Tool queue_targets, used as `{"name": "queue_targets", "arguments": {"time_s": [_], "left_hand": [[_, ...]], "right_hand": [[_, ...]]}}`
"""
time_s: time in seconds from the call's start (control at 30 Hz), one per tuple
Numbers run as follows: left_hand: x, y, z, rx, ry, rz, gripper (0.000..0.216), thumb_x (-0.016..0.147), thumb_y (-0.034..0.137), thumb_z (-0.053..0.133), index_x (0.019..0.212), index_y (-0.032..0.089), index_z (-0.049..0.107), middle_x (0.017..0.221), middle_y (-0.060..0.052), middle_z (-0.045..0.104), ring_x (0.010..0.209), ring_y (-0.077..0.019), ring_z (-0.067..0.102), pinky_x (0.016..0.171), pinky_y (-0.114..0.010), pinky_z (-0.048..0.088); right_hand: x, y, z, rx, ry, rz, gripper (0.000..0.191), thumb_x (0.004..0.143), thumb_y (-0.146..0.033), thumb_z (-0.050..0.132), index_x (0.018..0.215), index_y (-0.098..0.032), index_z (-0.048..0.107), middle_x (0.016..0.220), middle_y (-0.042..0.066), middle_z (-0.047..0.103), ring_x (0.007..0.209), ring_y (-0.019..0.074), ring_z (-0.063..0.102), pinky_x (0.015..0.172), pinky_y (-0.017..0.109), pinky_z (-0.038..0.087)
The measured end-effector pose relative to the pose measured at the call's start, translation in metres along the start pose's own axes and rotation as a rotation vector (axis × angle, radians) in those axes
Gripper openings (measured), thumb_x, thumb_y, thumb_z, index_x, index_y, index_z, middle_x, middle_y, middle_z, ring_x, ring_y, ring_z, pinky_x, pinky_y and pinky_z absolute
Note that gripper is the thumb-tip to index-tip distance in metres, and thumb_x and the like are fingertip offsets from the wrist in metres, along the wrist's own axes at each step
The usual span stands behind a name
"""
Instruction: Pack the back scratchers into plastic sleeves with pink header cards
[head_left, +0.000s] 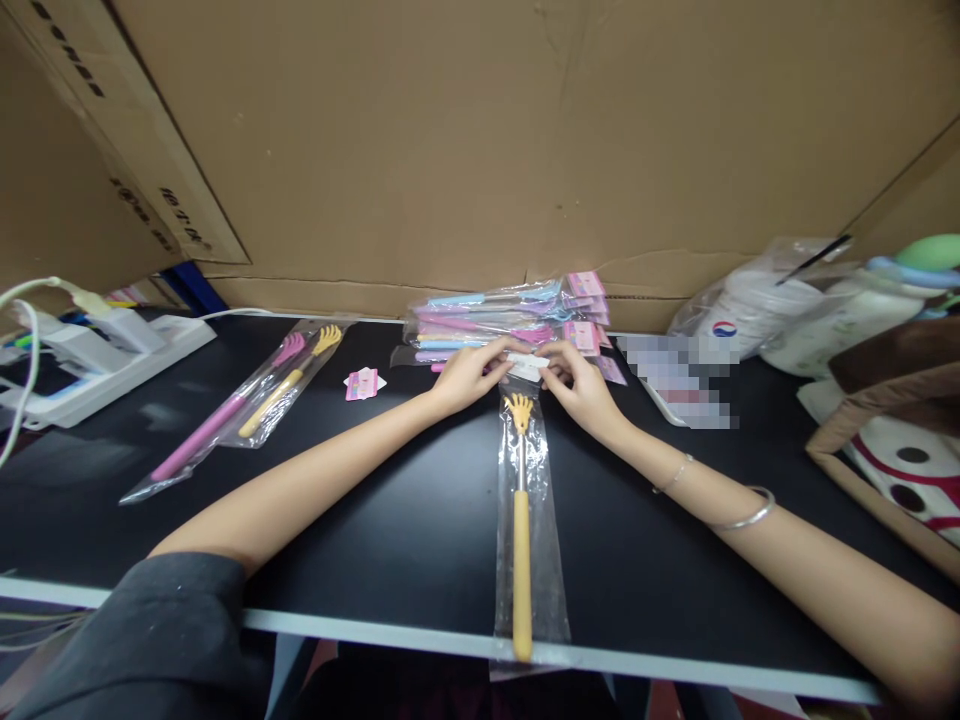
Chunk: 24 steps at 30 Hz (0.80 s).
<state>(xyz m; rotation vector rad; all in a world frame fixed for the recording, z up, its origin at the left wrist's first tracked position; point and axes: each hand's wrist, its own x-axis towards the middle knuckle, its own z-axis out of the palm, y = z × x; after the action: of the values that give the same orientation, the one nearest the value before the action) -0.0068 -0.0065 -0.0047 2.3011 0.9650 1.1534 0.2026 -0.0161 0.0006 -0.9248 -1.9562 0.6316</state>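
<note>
In front of me lies a yellow back scratcher point(523, 540) inside a clear plastic bag point(553, 590), its handle end at the table's front edge. At the bag's top, a small white card point(528, 367) is pinched between my two hands. My left hand point(471, 378) grips its left side, fingers closed. On the right side, my right hand point(583, 388) holds it between thumb and fingers. Just behind my hands is a pile of bagged back scratchers point(487, 320) in blue, pink and purple, with pink header cards point(585, 335).
Two bagged back scratchers, pink point(202, 435) and yellow point(274, 400), lie at left near a power strip point(112, 365). Small pink cards point(363, 384) sit closer in. At right are a blurred-out phone point(667, 385), a bagged cup point(757, 310), a bottle point(840, 320) and a fabric bag point(900, 440).
</note>
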Motion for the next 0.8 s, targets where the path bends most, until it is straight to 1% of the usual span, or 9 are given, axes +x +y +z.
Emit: {"name": "queue_targets", "arguments": {"time_s": [0.17,0.37,0.5,0.6,0.8], "left_hand": [[0.0006,-0.0031,0.0015,-0.049,-0.01,0.02,0.03,0.094,0.025,0.05,0.121,0.021,0.063,0.089,-0.002,0.073,0.078,-0.0152,0.068,0.073,-0.024,0.049],[0.0004,-0.0048,0.003,-0.011,0.01,0.012,0.027,0.093,0.025,0.052,0.115,0.018,0.064,0.091,-0.004,0.073,0.073,-0.0141,0.065,0.069,-0.023,0.047],[-0.0001,-0.0036,0.0024,-0.017,0.001,0.009,0.027,0.093,0.026,0.052,0.116,0.019,0.065,0.096,-0.005,0.073,0.078,-0.015,0.067,0.072,-0.024,0.048],[-0.0003,-0.0051,0.0023,-0.009,-0.004,0.01,0.028,0.093,0.028,0.052,0.116,0.018,0.065,0.094,-0.004,0.073,0.079,-0.0156,0.067,0.074,-0.025,0.049],[-0.0002,-0.0084,0.0025,-0.031,-0.017,0.016,0.028,0.094,0.03,0.051,0.115,0.018,0.065,0.093,-0.005,0.073,0.089,-0.0189,0.069,0.079,-0.028,0.05]], "right_hand": [[-0.0002,0.0003,-0.0003,0.016,0.003,0.005,0.012,0.087,-0.028,0.054,0.098,-0.023,0.053,0.075,0.0,0.062,0.065,0.017,0.062,0.063,0.031,0.047],[-0.0011,-0.0005,-0.001,0.005,0.014,-0.003,0.011,0.088,-0.027,0.052,0.097,-0.022,0.055,0.074,0.0,0.063,0.064,0.0164,0.062,0.063,0.029,0.047],[-0.0015,-0.0016,-0.0016,-0.035,0.022,-0.001,0.012,0.09,-0.028,0.05,0.098,-0.021,0.056,0.073,0.0,0.064,0.063,0.0166,0.061,0.062,0.029,0.045],[-0.0012,-0.0003,-0.0015,-0.05,0.03,-0.003,0.014,0.09,-0.028,0.049,0.099,-0.021,0.058,0.072,0.0,0.063,0.063,0.0167,0.061,0.063,0.029,0.044],[-0.0007,0.0026,-0.0008,-0.056,0.034,-0.016,0.017,0.09,-0.027,0.049,0.099,-0.021,0.061,0.07,0.0,0.063,0.06,0.0161,0.06,0.06,0.028,0.043]]}}
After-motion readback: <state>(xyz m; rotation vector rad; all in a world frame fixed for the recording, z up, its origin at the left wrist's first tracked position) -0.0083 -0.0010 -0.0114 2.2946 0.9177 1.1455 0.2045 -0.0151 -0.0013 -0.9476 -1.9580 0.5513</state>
